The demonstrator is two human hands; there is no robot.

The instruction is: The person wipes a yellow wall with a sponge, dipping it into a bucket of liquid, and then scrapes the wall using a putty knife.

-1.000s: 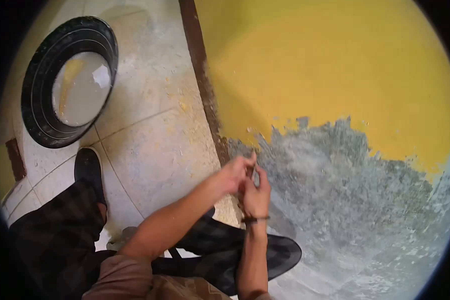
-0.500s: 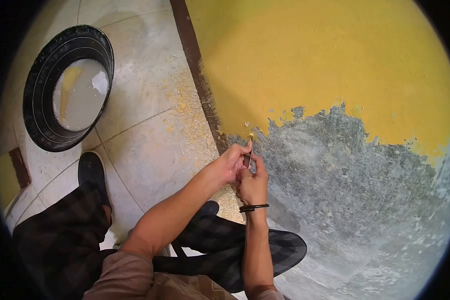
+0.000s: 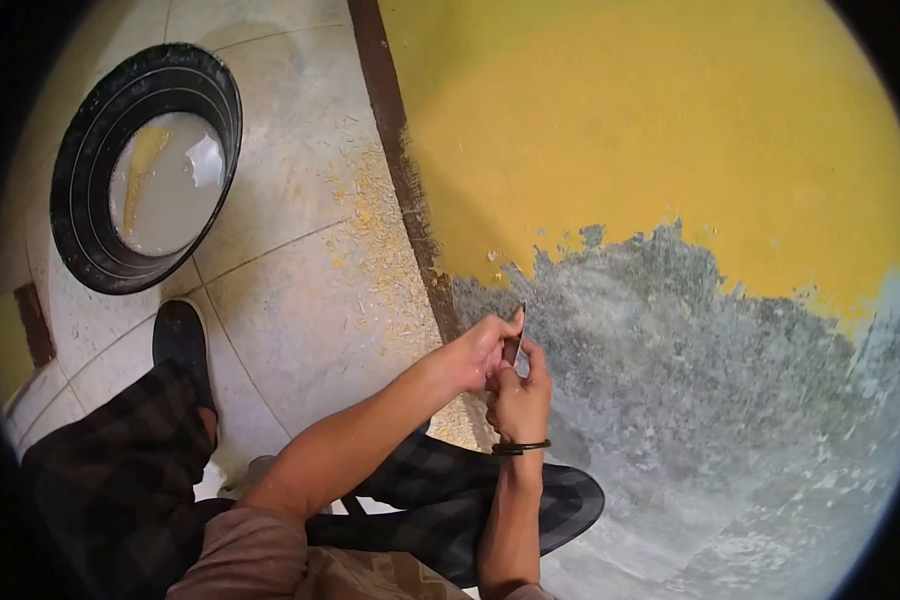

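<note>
Both my hands are closed around a thin scraper (image 3: pixel 513 348), whose narrow blade points up toward the wall. My left hand (image 3: pixel 483 352) grips it from the left, thumb along the blade. From below, my right hand (image 3: pixel 521 398) wraps its lower part; a dark bracelet (image 3: pixel 521 448) circles that wrist. The blade tip overlaps the bare grey patch (image 3: pixel 660 370) of wall, just below the ragged edge of the yellow paint (image 3: pixel 630 120). The scraper's handle is mostly hidden by my fingers.
At upper left, a black bucket (image 3: pixel 77 205) holds cloudy water (image 3: pixel 170 205). Yellow and white paint flakes (image 3: pixel 380 250) litter the tiled floor along the brown band (image 3: pixel 395 140) at the wall's base. My dark shoe (image 3: pixel 181 345) rests below the bucket.
My hands and the scraper have moved down and slightly right, so the tip has come away from the yellow paint's edge. The view has shifted a little.
</note>
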